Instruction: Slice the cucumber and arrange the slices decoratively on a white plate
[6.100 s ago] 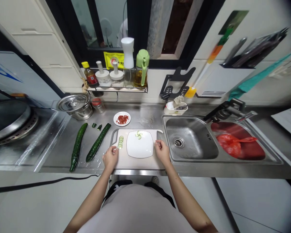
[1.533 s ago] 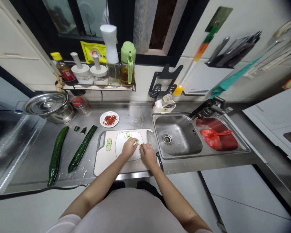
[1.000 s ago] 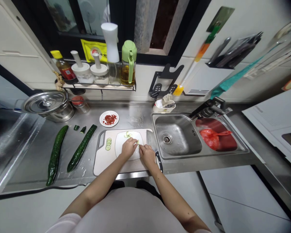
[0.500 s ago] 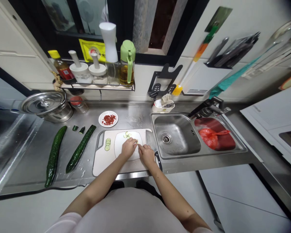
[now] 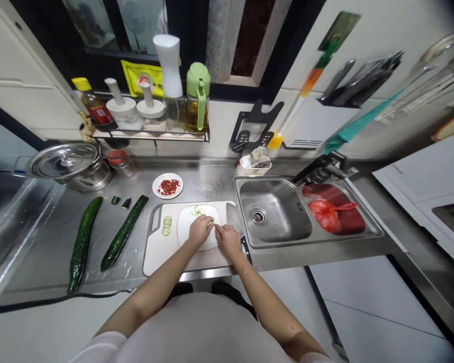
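Note:
Over the white plate [image 5: 185,241], my left hand [image 5: 200,230] and my right hand [image 5: 229,239] meet fingertip to fingertip. A small pale green bit of cucumber slice [image 5: 212,220] shows at the left fingertips, at the plate's far right edge. Both hands are closed, and my right fingertips press close to the same spot, partly hidden. Curved cucumber slices [image 5: 197,209] lie along the plate's far rim. The plate rests on a cutting board [image 5: 157,257], where a row of round cucumber slices [image 5: 167,225] overlaps at left. A knife [image 5: 245,248] with a black handle lies at the board's right side.
Two cucumbers [image 5: 83,242] [image 5: 124,234] and two cut ends [image 5: 126,203] lie left of the board. Behind it stands a dish of red pieces [image 5: 168,186]. The sink [image 5: 276,212] is at right, with a red bag [image 5: 327,216]. A lidded pot [image 5: 70,166] stands back left.
The view has shifted very slightly. My hands stay at the plate's far right edge, with almost no visible movement of the fingers.

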A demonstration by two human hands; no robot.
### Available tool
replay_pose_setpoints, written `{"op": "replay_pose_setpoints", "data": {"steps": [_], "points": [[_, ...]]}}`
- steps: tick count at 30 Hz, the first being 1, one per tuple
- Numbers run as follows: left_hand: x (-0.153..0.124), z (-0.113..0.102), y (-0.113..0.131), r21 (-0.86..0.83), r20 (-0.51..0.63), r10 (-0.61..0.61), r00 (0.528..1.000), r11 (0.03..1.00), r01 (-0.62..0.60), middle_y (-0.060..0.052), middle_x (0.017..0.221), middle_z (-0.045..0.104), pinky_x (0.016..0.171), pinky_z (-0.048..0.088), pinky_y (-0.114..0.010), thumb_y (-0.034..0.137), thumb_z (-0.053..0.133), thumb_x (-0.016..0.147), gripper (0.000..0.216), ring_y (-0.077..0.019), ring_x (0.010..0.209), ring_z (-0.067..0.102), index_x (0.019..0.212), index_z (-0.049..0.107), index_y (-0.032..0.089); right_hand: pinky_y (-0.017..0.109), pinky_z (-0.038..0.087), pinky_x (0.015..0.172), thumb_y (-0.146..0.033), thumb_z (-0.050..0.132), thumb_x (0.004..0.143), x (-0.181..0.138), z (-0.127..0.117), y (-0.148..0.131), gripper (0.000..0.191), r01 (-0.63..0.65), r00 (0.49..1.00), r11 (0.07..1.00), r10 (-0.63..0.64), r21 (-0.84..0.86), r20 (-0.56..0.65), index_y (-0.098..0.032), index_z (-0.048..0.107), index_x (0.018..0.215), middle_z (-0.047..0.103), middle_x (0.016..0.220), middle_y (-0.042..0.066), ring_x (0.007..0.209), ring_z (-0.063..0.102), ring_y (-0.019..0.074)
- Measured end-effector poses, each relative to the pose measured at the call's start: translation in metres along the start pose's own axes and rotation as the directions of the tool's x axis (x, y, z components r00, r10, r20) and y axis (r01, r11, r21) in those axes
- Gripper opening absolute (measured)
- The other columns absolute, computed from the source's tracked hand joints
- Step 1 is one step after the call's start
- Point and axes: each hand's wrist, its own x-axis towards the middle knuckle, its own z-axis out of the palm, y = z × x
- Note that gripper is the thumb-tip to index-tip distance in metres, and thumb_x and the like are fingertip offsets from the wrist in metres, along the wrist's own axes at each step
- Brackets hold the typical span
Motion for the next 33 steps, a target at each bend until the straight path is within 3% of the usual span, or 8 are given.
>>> {"op": "replay_pose_setpoints", "data": {"steps": [33], "points": [[0.0019,-0.0049,0.0036,-0.001,0.019,-0.008,1.000,1.000,0.008,-0.003,0.100,0.065,0.079,0.044,-0.026,0.028,0.053,0.091,0.020,-0.0170,0.096,0.059,0.104,0.068,0.025,0.026,0.037,0.076,-0.033,0.041,0.098,-0.0009,0.0029,-0.0030,0.034,-0.048,0.999,0.997,0.048,0.061,-0.001,-0.024,0.061,0.123,0.068,0.100,0.008,0.096,0.058,0.0192]]}}
